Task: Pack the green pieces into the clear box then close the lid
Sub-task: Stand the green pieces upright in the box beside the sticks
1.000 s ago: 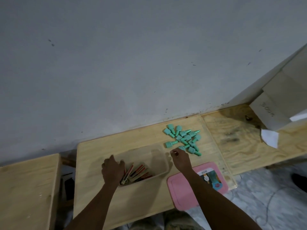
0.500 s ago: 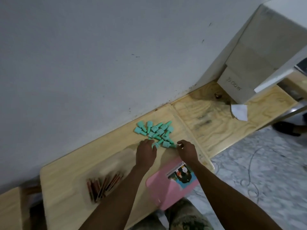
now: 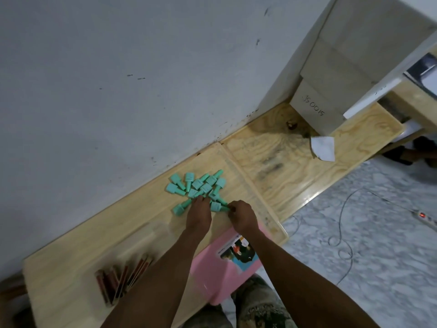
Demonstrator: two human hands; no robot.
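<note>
A pile of several green pieces [image 3: 201, 185] lies on the wooden table [image 3: 238, 185] near the wall. My left hand [image 3: 198, 214] reaches into the near edge of the pile, its fingers over the pieces. My right hand [image 3: 242, 215] has curled fingers pinching one green piece [image 3: 218, 206] at the pile's near right corner. The clear box [image 3: 132, 254] stands open at the lower left of the table, with several red and brown sticks [image 3: 123, 278] lying in it. The pink lid [image 3: 224, 266] lies under my right forearm at the table's front edge.
A second wooden table [image 3: 307, 162] adjoins on the right, carrying a white cardboard box [image 3: 316, 107] and a scrap of white paper [image 3: 324, 147]. A cable and a power strip [image 3: 425, 217] lie on the marble floor at the right. The wall runs just behind the pile.
My left hand left the clear box and came over to the green pile. My right hand stays at the pile's near edge. The camera swung right and tilted.
</note>
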